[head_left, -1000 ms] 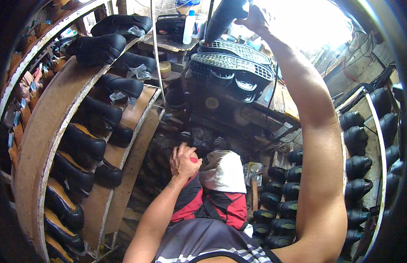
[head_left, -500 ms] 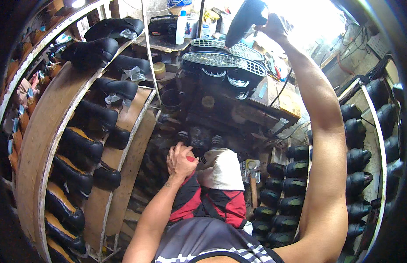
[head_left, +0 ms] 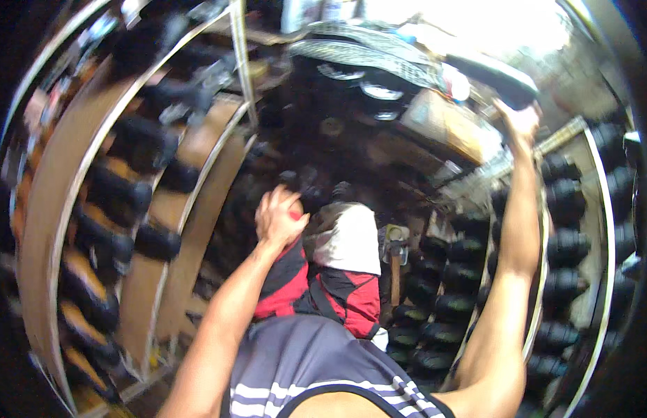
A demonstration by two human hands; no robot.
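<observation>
Out to the far right, my right hand [head_left: 520, 122] grips one end of a black shoe [head_left: 489, 75], which points left toward the work table. The shoe's near side is dark and its upper edge pale; motion blur hides finer detail. My left hand [head_left: 276, 217] rests on my left knee [head_left: 295, 211], fingers spread, holding nothing. Left of the shoe in my right hand, shoe soles with a grid pattern [head_left: 368, 57] face up on top of dark shoes at the table's edge.
Racks of black shoes line both sides, with a board shelf [head_left: 65, 209] at left and a pale-framed rack [head_left: 602, 209] at right. A worn wooden table [head_left: 452, 125] stands ahead. A wooden-handled tool [head_left: 396, 275] is beside my right knee.
My right hand has swung right and nearer with the shoe, which has turned from upright to lying slantwise. My left hand stays on the knee. The whole view has shifted and blurred.
</observation>
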